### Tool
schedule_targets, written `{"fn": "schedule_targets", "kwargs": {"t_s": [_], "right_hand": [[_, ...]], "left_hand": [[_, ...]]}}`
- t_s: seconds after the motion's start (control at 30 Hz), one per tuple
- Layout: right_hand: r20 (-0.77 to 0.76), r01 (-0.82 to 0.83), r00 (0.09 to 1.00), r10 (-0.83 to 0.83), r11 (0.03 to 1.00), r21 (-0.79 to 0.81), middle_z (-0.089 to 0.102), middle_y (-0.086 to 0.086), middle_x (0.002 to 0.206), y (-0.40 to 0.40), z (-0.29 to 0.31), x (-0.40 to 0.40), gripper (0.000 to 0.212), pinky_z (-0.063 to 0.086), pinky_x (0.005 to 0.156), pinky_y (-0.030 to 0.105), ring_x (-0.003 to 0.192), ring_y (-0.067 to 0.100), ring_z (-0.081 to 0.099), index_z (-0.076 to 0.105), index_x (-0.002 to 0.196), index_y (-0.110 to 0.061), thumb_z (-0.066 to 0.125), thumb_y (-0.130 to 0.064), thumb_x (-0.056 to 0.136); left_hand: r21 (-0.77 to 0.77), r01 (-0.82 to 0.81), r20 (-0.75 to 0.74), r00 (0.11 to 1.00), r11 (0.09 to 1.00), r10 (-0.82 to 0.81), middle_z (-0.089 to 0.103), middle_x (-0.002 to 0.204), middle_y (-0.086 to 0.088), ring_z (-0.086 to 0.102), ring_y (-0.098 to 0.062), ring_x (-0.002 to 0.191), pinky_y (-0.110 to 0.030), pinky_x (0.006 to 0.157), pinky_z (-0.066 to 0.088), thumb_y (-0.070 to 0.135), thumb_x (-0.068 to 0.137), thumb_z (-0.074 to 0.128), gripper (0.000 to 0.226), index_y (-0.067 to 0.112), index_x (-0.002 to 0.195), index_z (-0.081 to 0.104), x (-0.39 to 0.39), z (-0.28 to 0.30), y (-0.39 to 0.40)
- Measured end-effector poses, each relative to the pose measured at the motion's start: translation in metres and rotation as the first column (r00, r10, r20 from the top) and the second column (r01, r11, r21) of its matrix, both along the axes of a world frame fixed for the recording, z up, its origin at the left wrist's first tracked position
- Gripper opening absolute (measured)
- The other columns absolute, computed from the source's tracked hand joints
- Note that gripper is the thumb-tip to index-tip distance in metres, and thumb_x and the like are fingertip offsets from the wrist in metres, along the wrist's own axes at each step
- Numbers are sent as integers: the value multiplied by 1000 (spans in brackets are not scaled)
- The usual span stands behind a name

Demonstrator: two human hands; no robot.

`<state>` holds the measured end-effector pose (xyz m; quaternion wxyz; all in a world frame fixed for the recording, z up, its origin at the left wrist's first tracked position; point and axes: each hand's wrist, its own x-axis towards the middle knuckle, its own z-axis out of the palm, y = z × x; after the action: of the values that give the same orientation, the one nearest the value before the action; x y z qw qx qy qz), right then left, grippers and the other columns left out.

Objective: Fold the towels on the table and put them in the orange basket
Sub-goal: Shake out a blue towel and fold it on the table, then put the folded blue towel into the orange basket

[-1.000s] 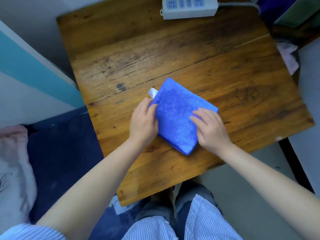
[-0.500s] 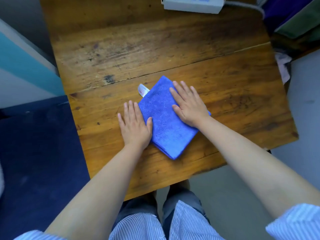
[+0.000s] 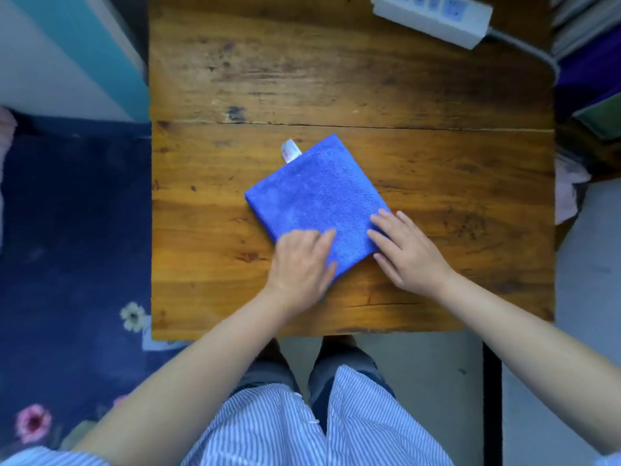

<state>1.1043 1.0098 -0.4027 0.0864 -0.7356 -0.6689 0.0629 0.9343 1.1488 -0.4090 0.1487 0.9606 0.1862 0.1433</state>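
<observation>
A folded blue terry-cloth towel [image 3: 316, 200], square in outline and turned so its corners point like a diamond, lies flat on the worn brown wooden bench [image 3: 437, 183], a little nearer the near edge than the far one and roughly midway between the left and right edges. A small white label tab [image 3: 289, 151] sticks out from its far-left side.

The left hand [image 3: 302, 264] covers the towel's near corner, its fingers curled down over the cloth and the thumb lying on top; whether the fingers reach under the edge cannot be told. The right hand [image 3: 408, 252] lies just beside it at the towel's right corner, fingers straight and spread loosely, the fingertips pressing on the blue cloth while the palm rests on the bare wood. The 2 hands are close but apart.

A dark crack runs across the bench from left edge to right edge, just beyond the towel's far corner. A white power strip [image 3: 433, 15] with its grey cable [image 3: 524, 45] sits at the far right corner. Left of the bench is a dark blue floral rug [image 3: 70, 237].
</observation>
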Motion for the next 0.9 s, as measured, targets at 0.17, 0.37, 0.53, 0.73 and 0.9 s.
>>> {"fn": "schedule_targets", "kwargs": {"t_s": [0.17,0.37,0.53,0.73,0.9], "right_hand": [[43,-209,977,210,977,-41,69,20,106,3,-8,20,29,52,85,47,97,35,67,60,107,-7,39,-8,87],[90,-391,914,397,917,-74,69,16,86,31,2,34,30,55,67,31,75,29,68,70,84,-4,42,-6,74],[166,-439,872,461,886,-151,66,11,79,38,4,32,31,49,50,26,66,27,63,65,76,-7,34,-8,69],[246,-381,876,414,908,-173,66,10,85,32,3,22,25,52,61,30,71,28,63,46,93,-5,39,-10,70],[250,-425,844,474,877,-224,66,6,76,32,19,-9,42,46,65,29,66,25,64,58,85,-9,76,-25,50]], "left_hand": [[8,-70,-388,919,998,67,68,89,-6,40,-22,88,-31,72,29,49,37,84,84,12,102,44,-13,-7,-43],[-9,-158,-571,812,987,125,61,67,-3,59,-24,59,-25,47,44,25,39,82,53,15,81,51,2,6,-43],[34,-212,-586,787,977,191,54,50,-1,54,-20,43,-20,38,38,10,65,40,23,16,54,59,13,16,-45],[11,-242,-495,842,970,215,57,49,-4,58,-22,42,-16,32,34,7,46,58,8,11,53,60,-5,41,-36],[-309,-520,-364,838,797,406,64,111,-20,62,-34,101,-38,79,49,-2,85,42,34,-2,114,60,-55,54,-50]]}}
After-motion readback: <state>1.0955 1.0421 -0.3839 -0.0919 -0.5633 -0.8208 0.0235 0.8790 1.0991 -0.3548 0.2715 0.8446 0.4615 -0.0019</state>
